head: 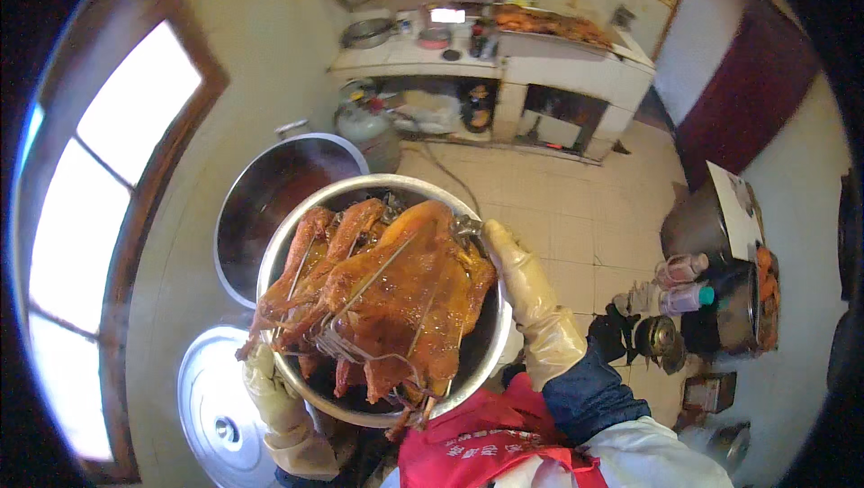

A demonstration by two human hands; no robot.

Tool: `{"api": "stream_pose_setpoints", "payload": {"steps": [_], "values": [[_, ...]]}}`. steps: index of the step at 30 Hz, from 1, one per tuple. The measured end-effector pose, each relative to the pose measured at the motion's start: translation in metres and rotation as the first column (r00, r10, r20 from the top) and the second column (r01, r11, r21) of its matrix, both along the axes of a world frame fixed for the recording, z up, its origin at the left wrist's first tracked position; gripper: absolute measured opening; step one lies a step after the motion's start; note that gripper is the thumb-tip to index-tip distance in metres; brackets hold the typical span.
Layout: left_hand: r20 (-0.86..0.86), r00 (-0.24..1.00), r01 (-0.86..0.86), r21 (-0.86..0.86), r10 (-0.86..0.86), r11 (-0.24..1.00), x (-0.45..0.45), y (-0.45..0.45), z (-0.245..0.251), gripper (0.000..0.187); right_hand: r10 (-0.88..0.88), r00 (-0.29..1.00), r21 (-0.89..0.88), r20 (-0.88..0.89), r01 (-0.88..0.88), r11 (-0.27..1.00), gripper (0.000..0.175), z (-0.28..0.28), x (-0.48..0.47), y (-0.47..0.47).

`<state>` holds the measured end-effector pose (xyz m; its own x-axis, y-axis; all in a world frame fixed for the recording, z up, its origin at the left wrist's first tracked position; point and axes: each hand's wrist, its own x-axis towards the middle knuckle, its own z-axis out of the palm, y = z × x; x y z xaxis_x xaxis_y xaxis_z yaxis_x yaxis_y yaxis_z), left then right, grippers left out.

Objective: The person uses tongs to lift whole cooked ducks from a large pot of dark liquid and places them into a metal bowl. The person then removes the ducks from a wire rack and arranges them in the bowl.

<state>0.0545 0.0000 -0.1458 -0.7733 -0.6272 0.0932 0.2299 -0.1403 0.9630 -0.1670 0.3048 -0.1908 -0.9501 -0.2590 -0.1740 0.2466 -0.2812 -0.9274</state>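
A round metal basin (pixel 503 333) is held up before me, heaped with browned, glossy whole poultry (pixel 398 285) on metal wire hooks (pixel 344 346). Several legs and necks reach over its rim. My left hand (pixel 273 380), in a pale rubber glove, grips the lower left rim; its fingers are partly hidden under the basin. At the right rim, my right hand (pixel 516 272) in a matching glove holds on, its fingers partly out of sight. Just behind and left of the basin stands a large steaming pot (pixel 236 218) with dark reddish liquid inside.
A big metal lid (pixel 209 387) lies at the lower left. Beyond the pot is a gas cylinder (pixel 368 127) with a hose on the tiled floor. A counter (pixel 418 66) at the back bears a tray of browned food (pixel 553 25). Bottles (pixel 685 299) and dark pots (pixel 722 312) stand right.
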Motion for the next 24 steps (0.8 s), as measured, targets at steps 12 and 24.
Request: {"api": "stream_pose_setpoints", "payload": {"steps": [12,24], "values": [[0.113,0.974,0.217,-0.699,-0.195,0.681,-0.242,0.248,0.012,0.029,-0.440,0.890,0.020,-0.123,0.445,0.895,0.048,0.068,-0.113,0.315],[0.089,0.833,0.552,-0.090,-0.546,0.829,-0.524,0.419,-0.013,0.042,-0.618,0.767,0.163,-0.173,0.641,0.750,0.056,0.061,-0.287,0.492]]}}
